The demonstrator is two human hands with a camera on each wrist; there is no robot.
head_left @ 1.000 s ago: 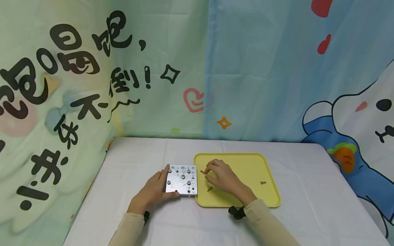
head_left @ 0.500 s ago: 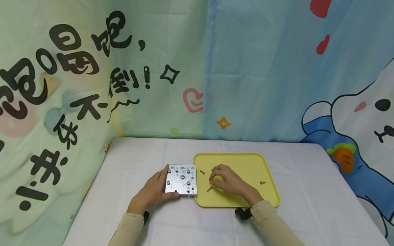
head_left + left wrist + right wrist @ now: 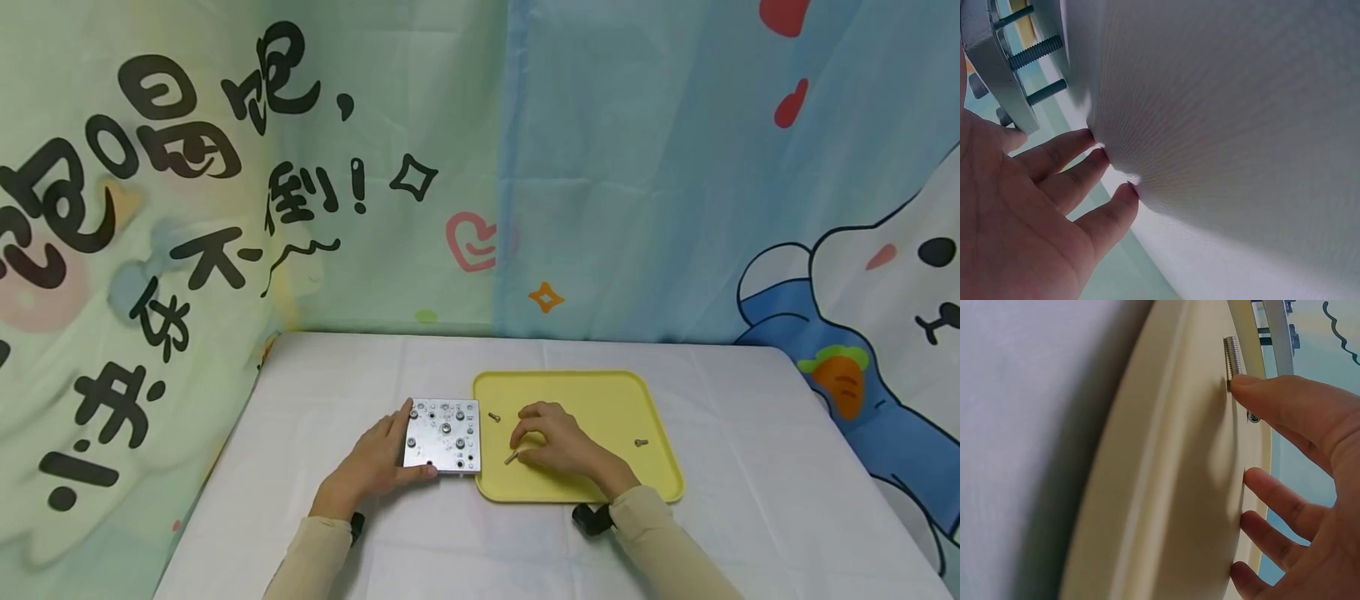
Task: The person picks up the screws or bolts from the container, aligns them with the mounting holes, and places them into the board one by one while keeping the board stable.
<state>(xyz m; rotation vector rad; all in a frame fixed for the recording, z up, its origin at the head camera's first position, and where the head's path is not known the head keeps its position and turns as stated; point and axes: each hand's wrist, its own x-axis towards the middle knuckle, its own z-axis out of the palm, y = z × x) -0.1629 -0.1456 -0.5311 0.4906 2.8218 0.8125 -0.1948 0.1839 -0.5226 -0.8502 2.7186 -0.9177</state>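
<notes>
A square metal plate (image 3: pixel 426 432) with holes and several screw heads lies against the yellow tray's left edge. My left hand (image 3: pixel 369 463) holds its left side between index finger and thumb, while the other fingertips press on the white cloth in the left wrist view. Threaded screw shanks (image 3: pixel 1035 52) stick out under the plate. Over the tray, my right hand (image 3: pixel 557 442) pinches one end of a screw (image 3: pixel 512 457) between thumb and index finger. That screw (image 3: pixel 1232 355) shows its threaded end in the right wrist view; its head is hidden by the thumb.
The yellow tray (image 3: pixel 600 408) has a low raised rim. A second screw (image 3: pixel 493 417) lies at its upper left and another screw (image 3: pixel 641 442) near its right side. White cloth (image 3: pixel 750 467) covers the table, with printed curtains (image 3: pixel 637 208) behind it.
My right hand has moved from the upper-left screw, back toward me and to the right, onto the lower screw. The left hand and the plate have stayed in place.
</notes>
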